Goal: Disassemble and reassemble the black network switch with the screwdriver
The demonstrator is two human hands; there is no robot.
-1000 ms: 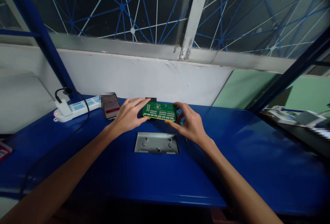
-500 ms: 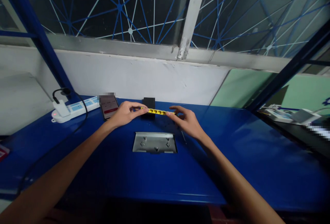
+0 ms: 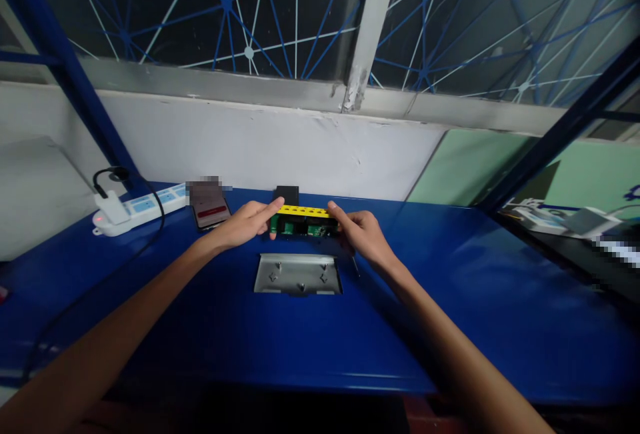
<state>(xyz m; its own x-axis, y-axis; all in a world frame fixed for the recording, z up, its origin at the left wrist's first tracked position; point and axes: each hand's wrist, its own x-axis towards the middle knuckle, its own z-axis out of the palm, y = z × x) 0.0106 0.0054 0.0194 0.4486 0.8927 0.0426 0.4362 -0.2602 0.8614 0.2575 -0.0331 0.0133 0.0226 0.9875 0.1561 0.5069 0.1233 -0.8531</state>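
Note:
Between my two hands is a green circuit board [image 3: 315,229] with a yellow strip of several ports [image 3: 306,211] along its upper edge. It is tilted so its component side faces me. My left hand [image 3: 255,219] is closed on the board's left end, thumb on the yellow strip and a fingertip below. Closed on the right end is my right hand [image 3: 359,227], its thumb at the strip's corner; its other fingers are partly hidden. Nearer to me, a grey metal casing half [image 3: 300,277] with small posts lies on the blue table, apart from both hands.
Behind the board stands a black box [image 3: 287,195]. A phone [image 3: 209,204] lies to the left, beside a white power strip [image 3: 143,207] with a plugged-in adapter and black cable. A thin metal tool [image 3: 356,266] lies near my right wrist. Blue frame posts flank the table [image 3: 280,347].
The board has tipped, so its green component side shows below the yellow strip; before, mainly the narrow strip was visible. Both hands remain at its ends. The view has shifted slightly.

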